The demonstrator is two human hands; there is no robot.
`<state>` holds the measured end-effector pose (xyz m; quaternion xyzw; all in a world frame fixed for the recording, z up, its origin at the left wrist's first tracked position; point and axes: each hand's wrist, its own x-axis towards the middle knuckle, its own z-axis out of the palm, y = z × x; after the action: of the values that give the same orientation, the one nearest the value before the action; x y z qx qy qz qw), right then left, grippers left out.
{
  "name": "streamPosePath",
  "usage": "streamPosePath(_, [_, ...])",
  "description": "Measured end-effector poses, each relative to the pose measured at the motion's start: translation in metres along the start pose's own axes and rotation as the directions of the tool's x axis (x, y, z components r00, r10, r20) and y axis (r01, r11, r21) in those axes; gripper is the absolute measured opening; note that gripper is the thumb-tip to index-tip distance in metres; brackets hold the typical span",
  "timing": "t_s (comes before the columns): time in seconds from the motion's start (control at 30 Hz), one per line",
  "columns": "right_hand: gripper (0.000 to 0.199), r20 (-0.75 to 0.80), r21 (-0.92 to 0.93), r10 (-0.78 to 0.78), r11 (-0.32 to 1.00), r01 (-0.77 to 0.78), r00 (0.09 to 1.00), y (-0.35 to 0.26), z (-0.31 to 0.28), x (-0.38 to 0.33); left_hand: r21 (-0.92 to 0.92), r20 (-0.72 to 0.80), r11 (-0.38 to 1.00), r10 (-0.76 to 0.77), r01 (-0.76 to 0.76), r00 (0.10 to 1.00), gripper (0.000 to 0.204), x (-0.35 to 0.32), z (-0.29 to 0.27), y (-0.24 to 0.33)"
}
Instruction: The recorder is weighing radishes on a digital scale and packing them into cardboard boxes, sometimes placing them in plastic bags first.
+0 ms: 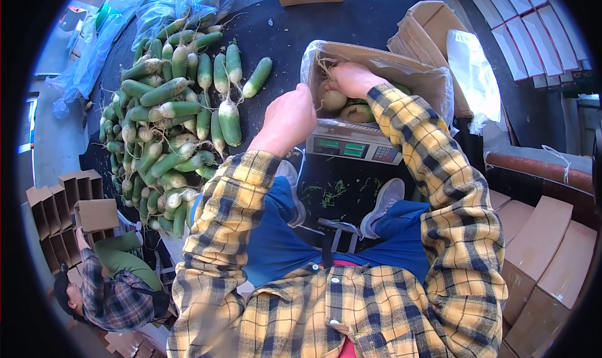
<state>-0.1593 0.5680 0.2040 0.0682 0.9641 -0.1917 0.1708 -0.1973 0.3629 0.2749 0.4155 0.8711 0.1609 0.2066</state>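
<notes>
A cardboard box (382, 57) lined with clear plastic stands on a digital scale (357, 148) in front of me. Several green-and-white radishes (357, 113) lie inside it. My right hand (352, 79) reaches into the left part of the box, its fingers curled on the root end of a radish (332, 100). My left hand (288, 121) is closed at the box's left edge, where its fingertips meet the plastic liner (307, 69). The grip is partly hidden by the back of the hand.
A large heap of radishes (166, 110) lies to the left, with one loose radish (257, 77) beside it. Blue plastic bags (194, 4) lie behind the heap. Cardboard boxes (539, 245) stand at right. A co-worker (113, 289) sits at lower left by open boxes (66, 207).
</notes>
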Motion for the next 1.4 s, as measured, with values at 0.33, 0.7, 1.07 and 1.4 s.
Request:
streamPosePath(0.33, [0.055, 0.103, 0.367, 0.225, 0.897, -0.248, 0.969, 0.026, -0.032, -0.050, 0.097, -0.025, 0.995, 0.019, -0.017, 1.000, 0.033, 0.006, -0.002, 0.004])
streamPosePath(0.7, [0.038, -0.291, 0.373, 0.115, 0.928, 0.001, 0.950, -0.049, -0.090, -0.239, 0.183, -0.530, 0.983, 0.115, -0.019, 0.840, 0.042, -0.030, -0.082, 0.017])
streamPosePath(1.07, [0.064, -0.699, 0.076, 0.315, 0.925, -0.372, 0.642, 0.074, -0.019, -0.248, -0.258, -0.394, 0.958, -0.221, 0.123, 0.892, 0.033, -0.168, -0.061, -0.130])
streamPosePath(1.4, [0.070, -0.477, 0.254, 0.443, 0.896, -0.364, 0.759, 0.067, -0.003, -0.227, -0.133, -0.052, 0.928, -0.358, 0.349, 0.932, 0.037, -0.127, 0.113, -0.235])
